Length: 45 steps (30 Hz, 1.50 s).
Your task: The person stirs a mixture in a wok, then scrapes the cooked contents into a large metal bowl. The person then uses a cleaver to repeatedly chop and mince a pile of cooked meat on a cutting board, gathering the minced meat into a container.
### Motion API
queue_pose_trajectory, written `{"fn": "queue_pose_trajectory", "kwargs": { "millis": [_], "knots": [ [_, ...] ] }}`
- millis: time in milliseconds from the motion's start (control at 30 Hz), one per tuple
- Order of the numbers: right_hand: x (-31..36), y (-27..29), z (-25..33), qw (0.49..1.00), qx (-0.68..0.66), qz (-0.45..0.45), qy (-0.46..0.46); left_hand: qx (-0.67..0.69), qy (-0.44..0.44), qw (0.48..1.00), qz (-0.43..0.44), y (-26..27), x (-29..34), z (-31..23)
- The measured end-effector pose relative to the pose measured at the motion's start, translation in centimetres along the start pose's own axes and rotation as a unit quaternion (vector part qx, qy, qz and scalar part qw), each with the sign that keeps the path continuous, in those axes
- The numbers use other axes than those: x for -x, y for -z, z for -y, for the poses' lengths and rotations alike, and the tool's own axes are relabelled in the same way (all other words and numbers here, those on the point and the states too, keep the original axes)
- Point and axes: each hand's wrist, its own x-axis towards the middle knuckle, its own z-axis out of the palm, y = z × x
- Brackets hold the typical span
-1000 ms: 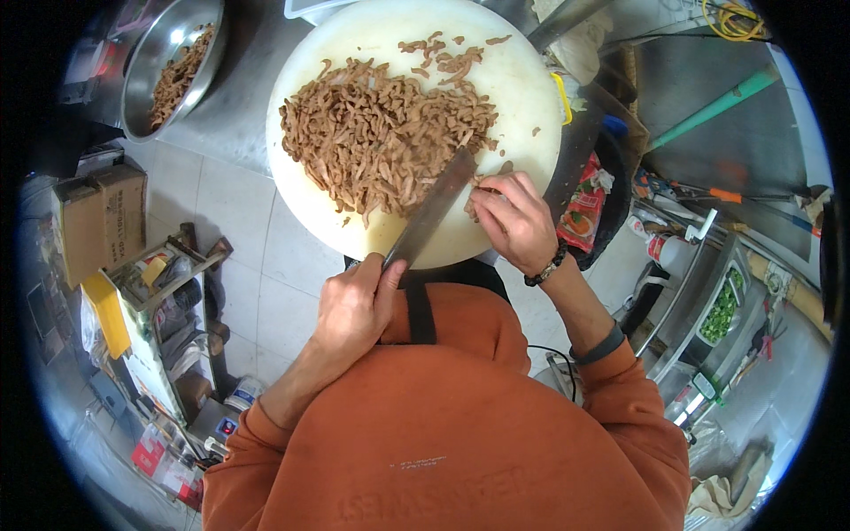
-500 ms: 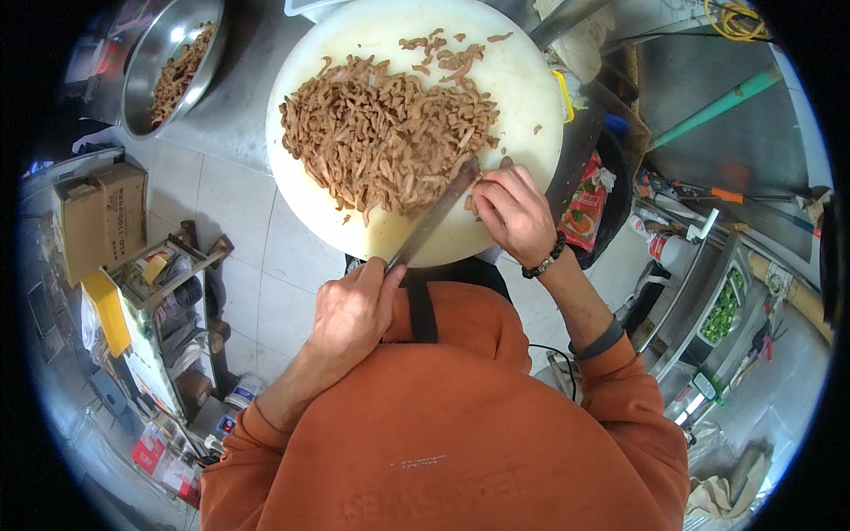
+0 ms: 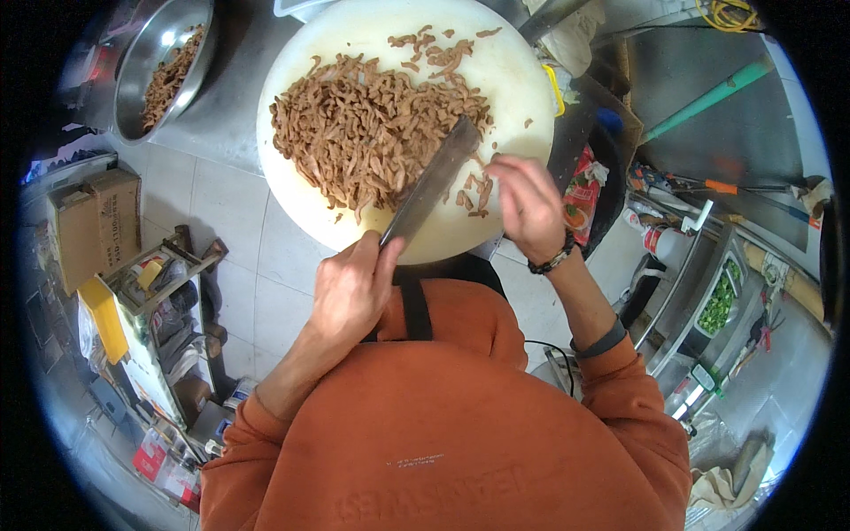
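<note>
My left hand point(image 3: 352, 288) grips the handle of a broad-bladed kitchen knife point(image 3: 431, 181). The blade slants up and to the right, along the right side of a large pile of brown cooked meat strips point(image 3: 363, 133). Under the meat lies a round white cutting board point(image 3: 354, 237). My right hand point(image 3: 529, 211) is over the board's right edge, fingers loosely bent and apart, somewhat blurred, with nothing visible in them. Beside its fingertips are several loose meat strips point(image 3: 475, 195). More loose strips point(image 3: 443, 55) are scattered at the far side of the board.
A steel bowl point(image 3: 199, 78) with more meat strips stands at the far left on a metal counter point(image 3: 239, 88). Right of the board are a red packet point(image 3: 580, 199) and a green pole point(image 3: 708, 99). A tray of chopped greens point(image 3: 719, 305) is at right; a cardboard box point(image 3: 102, 221) is at left.
My right hand has come away from the knife tip and meat, moving right. The knife has turned to show its broad side, and loose strips now show right of the blade.
</note>
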Motion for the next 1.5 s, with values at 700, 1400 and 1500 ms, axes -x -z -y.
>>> {"fn": "queue_pose_trajectory", "kwargs": {
  "millis": [700,1400,1500],
  "knots": [
    [1.2,-0.7,-0.7,0.994,0.081,0.040,0.065,-0.014,-0.011,0.999,0.048,0.7,0.8,-0.4],
    [2.3,0.1,0.0,0.990,0.125,0.056,0.038,-0.014,-0.019,1.000,0.016,-3.0,-2.6,-0.6],
    [3.2,0.4,0.9,0.990,0.121,0.066,0.029,-0.008,-0.016,1.000,0.009,-1.6,-1.5,-0.8]
  ]
}}
